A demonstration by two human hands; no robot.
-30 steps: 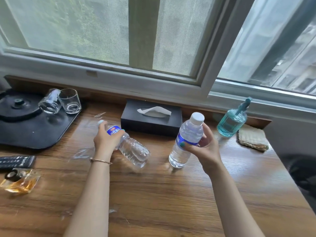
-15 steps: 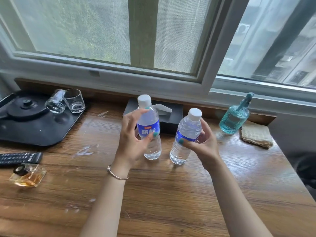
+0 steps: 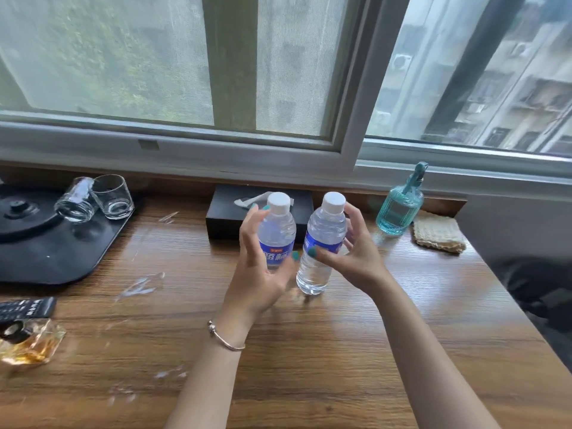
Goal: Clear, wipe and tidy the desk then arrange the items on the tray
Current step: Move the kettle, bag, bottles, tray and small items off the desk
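Two clear water bottles with white caps and blue labels stand upright side by side over the middle of the wooden desk. My left hand grips the left bottle from its left side. My right hand grips the right bottle from its right side. The black tray lies at the far left with a black kettle lid and two glasses on it, one tipped over, one upright.
A black tissue box sits behind the bottles. A teal spray bottle and a beige cloth are at the back right. A remote and a perfume bottle lie at the left edge. White smears mark the wood.
My left hand lifted the lying bottle, stood it upright and brought it right, next to the bottle in my right hand. The view shifted slightly.
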